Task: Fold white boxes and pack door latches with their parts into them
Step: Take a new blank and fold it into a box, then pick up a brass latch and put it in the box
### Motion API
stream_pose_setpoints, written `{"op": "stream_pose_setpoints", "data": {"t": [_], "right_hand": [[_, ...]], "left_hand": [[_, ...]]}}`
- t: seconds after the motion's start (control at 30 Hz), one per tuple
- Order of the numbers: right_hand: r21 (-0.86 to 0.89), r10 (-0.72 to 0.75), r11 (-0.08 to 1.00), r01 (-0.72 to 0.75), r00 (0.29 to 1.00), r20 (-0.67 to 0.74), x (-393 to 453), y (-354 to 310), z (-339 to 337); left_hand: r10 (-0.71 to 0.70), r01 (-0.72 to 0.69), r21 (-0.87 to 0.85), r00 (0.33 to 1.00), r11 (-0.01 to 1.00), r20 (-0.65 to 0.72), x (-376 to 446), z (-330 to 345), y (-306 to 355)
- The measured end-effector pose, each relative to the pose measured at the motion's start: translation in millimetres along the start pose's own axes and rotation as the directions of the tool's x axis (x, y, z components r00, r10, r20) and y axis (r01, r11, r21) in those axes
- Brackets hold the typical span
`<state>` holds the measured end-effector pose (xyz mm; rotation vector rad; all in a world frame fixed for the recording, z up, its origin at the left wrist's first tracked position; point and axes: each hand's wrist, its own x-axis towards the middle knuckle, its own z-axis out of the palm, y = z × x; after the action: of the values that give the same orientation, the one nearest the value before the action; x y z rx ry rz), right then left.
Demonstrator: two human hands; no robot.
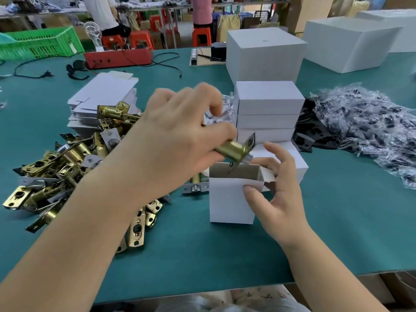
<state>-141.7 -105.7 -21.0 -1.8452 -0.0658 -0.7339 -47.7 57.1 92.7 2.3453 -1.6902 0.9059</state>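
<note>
My left hand [180,140] grips a brass latch [234,149] over the open box [229,199]; right hand [276,199] pinches its flap. No legible writing.

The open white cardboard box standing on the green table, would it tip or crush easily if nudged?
The open white cardboard box probably tips easily: it stands tall on a narrow end, and the right hand steadies it. Its thin walls likely flex under pressure. The brass door latch in the left hand should weigh it down.

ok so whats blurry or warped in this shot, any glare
Head view: the left hand and its latch are motion-smeared; the open white box stays fairly sharp; wide-angle bending tilts the far big boxes; soft even light, mild glints on the brass latch pile.
</note>
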Motion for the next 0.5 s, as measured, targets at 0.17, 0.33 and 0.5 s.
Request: {"op": "stream_pose_setpoints", "data": {"t": [0.17,0.33,0.5], "right_hand": [[0.003,-0.015,1.000,0.015,1.000,0.010,-1.2,-1.2,0.9],[0.004,-0.005,1.000,0.005,1.000,-0.005,-0.4,-0.3,1.7],[0.017,0.004,1.000,-0.004,1.000,-0.003,-1.4,-0.2,1.9]], "left_hand": [[-0.041,0.038,0.026,0.991,0.999,0.128,-2.9,-1.4,0.2],[-0.021,0.027,-0.041,0.989,0.999,0.147,-0.4,-0.5,3.8],[-0.018,0.060,-0.195,0.977,0.979,0.211,7.2,0.9,8.9]]}}
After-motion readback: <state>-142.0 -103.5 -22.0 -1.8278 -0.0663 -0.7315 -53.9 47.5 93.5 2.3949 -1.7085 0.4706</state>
